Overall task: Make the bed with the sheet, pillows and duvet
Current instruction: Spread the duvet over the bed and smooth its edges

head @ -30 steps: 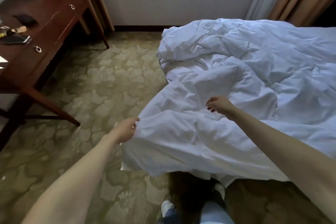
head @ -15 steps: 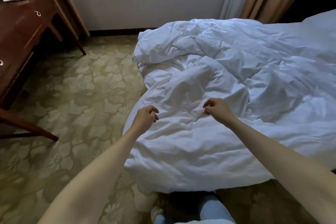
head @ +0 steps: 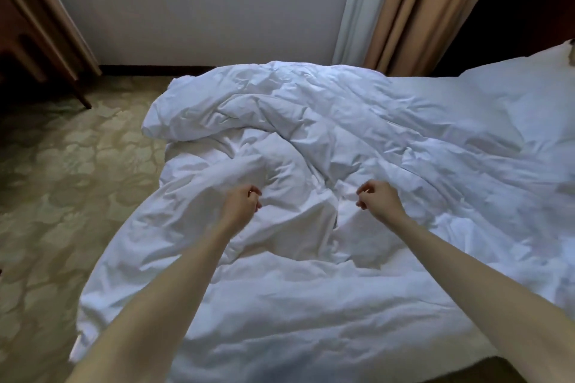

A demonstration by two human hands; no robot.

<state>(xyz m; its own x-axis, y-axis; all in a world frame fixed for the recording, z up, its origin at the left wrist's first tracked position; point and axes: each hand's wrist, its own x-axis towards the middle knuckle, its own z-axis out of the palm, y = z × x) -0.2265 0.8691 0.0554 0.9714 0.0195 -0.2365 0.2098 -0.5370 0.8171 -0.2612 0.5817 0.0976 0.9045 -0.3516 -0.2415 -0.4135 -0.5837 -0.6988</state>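
A crumpled white duvet (head: 311,140) covers the bed, and its near edge hangs over the bed's left corner toward the carpet. My left hand (head: 241,204) hovers just over the duvet's middle folds with curled fingers, and I see no cloth between them. About a hand's width to the right, my right hand (head: 378,199) is curled the same way over a crease. A white pillow (head: 535,71) lies at the far right end of the bed.
Patterned green carpet (head: 68,183) fills the floor to the left of the bed. A dark wooden desk leg (head: 82,99) stands at the far left by the wall. Tan curtains (head: 413,9) hang behind the bed.
My left hand has let go of the duvet's left edge and moved right, onto its middle. My view has swung right and closer to the bed, so the desk has left the frame.
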